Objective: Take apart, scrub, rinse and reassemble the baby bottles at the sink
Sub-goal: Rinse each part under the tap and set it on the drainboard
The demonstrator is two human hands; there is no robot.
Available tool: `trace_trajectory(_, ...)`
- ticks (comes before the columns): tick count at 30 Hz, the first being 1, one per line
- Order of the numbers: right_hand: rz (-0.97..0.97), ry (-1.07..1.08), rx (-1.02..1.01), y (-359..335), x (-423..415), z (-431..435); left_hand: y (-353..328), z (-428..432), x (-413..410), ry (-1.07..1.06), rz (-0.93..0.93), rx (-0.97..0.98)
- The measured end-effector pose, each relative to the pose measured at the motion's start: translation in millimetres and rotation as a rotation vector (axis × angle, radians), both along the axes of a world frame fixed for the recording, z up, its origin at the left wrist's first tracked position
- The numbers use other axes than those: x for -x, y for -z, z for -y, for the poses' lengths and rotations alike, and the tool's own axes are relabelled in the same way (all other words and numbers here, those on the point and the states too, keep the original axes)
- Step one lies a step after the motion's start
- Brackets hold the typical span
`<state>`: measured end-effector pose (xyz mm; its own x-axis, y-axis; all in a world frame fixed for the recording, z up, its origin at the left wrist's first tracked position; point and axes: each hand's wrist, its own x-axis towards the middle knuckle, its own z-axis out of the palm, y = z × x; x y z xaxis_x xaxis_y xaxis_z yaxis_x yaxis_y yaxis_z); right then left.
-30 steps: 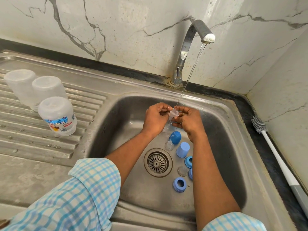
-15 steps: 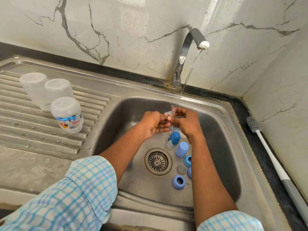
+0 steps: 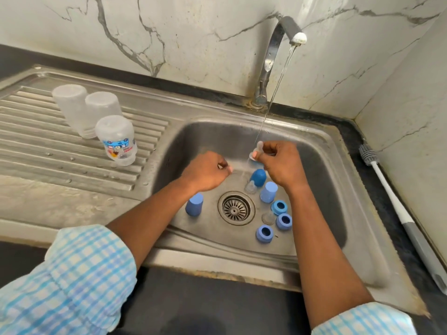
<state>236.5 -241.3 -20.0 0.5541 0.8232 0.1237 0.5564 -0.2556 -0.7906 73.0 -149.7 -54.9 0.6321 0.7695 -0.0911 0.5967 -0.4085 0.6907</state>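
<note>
Right hand (image 3: pixel 283 165) pinches silicone teat (image 3: pixel 258 148) under tap (image 3: pixel 281 26): soft, light, likely slippery; hold base flange. Left hand (image 3: pixel 205 173) fisted, apparently empty.

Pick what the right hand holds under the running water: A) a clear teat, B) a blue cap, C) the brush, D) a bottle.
A: the right hand pinches a clear teat, while the brush lies apart, outside the basin.

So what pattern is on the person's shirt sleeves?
The sleeves are a light blue and white check, seen best in the head view.
</note>
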Motion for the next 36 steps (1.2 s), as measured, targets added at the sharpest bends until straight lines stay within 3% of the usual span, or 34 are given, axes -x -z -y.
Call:
trace_trajectory(3, 0.101, 0.047, 0.056, 4.0, 2.2, 2.4, 5.8, 1.7, 6.1, 0.017, -0.143, -0.086)
trace_trajectory(9, 0.096, 0.169, -0.295, -32.0, 5.1, 4.2, -2.3, 3.8, -2.0, 0.016, -0.141, -0.174)
trace_trajectory(22, 0.095, 0.156, -0.435, -34.7, 14.5, -3.2, 0.4, -4.0, -5.5, -0.025, -0.149, -0.213)
trace_trajectory(27, 0.204, 0.199, -0.706, -37.6, 22.1, -0.6, -2.7, -5.7, -6.0, -0.078, -0.081, -0.255)
trace_trajectory(29, 0.200, 0.183, -0.521, -15.7, 14.7, -3.6, -4.4, -6.2, -4.7, -0.092, -0.041, -0.265)
trace_trajectory(31, 0.122, 0.122, 0.026, 9.7, 9.7, -6.0, -4.6, -5.4, -3.3, -0.092, -0.021, -0.275)
trace_trajectory(32, 0.133, 0.125, 0.167, 13.2, 8.7, -5.7, -4.7, -4.9, -3.1, -0.091, -0.016, -0.281)
trace_trajectory(33, 0.158, 0.173, 0.142, 10.5, 7.5, -8.0, -5.1, -5.3, -2.8, -0.091, -0.016, -0.288)
trace_trajectory(34, 0.178, 0.234, -0.020, 1.5, 7.6, -9.6, -4.7, -6.3, -3.1, -0.093, -0.012, -0.293)
trace_trajectory(36, 0.199, 0.280, -0.504, -27.2, 18.4, -7.5, -4.4, -7.9, -3.8, -0.102, -0.004, -0.291)
